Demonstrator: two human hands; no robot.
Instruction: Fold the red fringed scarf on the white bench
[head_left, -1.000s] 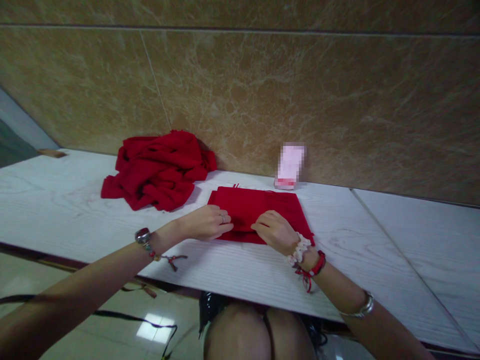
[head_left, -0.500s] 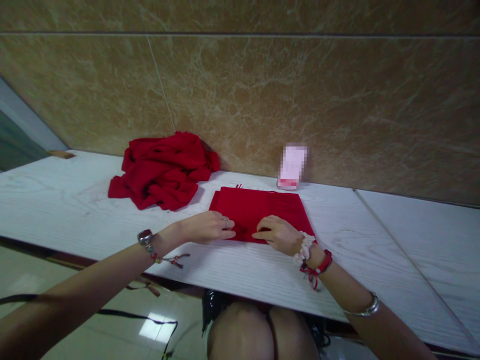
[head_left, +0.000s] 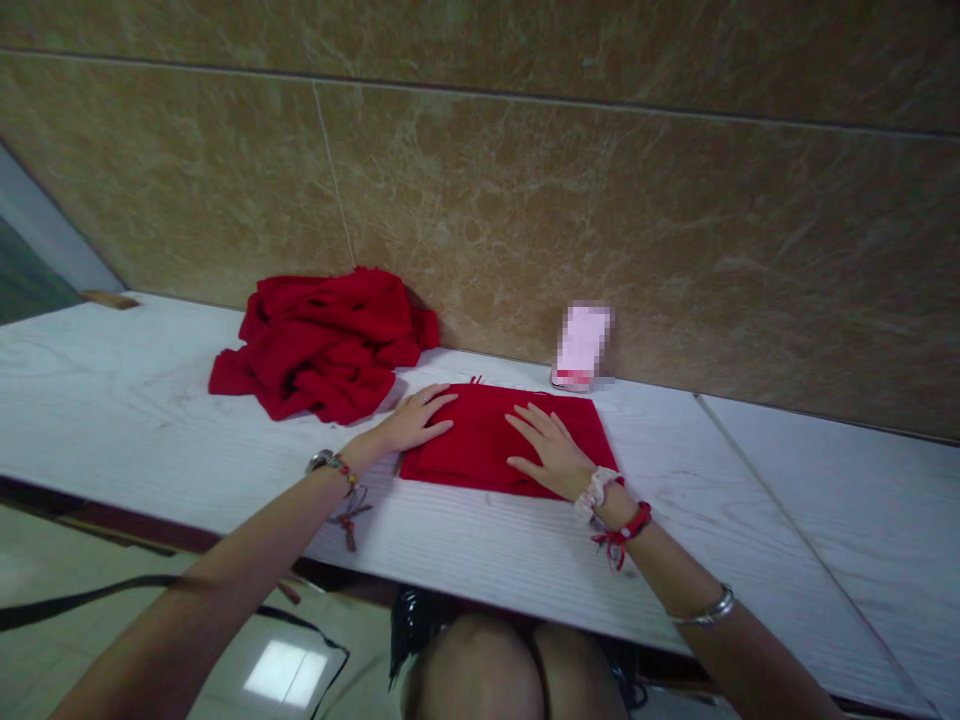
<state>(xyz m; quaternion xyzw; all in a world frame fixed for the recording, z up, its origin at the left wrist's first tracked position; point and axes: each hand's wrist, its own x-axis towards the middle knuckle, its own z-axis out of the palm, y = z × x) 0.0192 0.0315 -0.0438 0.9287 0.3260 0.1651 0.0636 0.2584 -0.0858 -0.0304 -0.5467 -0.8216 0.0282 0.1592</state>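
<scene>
A folded red cloth [head_left: 487, 445] lies flat on the white wood-grain table [head_left: 150, 420] in front of me. My left hand [head_left: 416, 415] rests flat on the cloth's left part, fingers stretched out. My right hand [head_left: 551, 452] lies flat on its right part, fingers spread. Both palms press down on the cloth and hold nothing.
A crumpled heap of red cloth [head_left: 322, 340] sits at the back left against the brown marble wall. A small pink blurred object [head_left: 581, 345] leans on the wall behind the folded cloth. The table's front edge runs above my knees [head_left: 510, 670].
Both hands have gone from pinching the near edge of the cloth to lying flat and open on top of it, farther from me.
</scene>
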